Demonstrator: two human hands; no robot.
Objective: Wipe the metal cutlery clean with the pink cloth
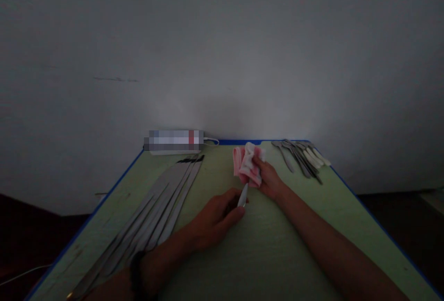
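Note:
My left hand (224, 215) pinches the silvery handle of a metal piece of cutlery (243, 195) between thumb and fingers, low over the middle of the table. Its far end goes into a folded pink and white cloth (247, 167), so whether it is a spoon or a fork is hidden. The cloth is in my right hand (268, 178), with the fingers closed on it around that end. At the back right lie several metal spoons or forks (298, 157), side by side, with some white-handled pieces (314, 156) among them.
Long flat grey strips with black ends (163, 199) lie fanned along the left of the green table (263, 254), partly under my left arm. A blurred-out box (175, 141) with a white cable (212, 142) stands at the back left, by the wall (229, 51).

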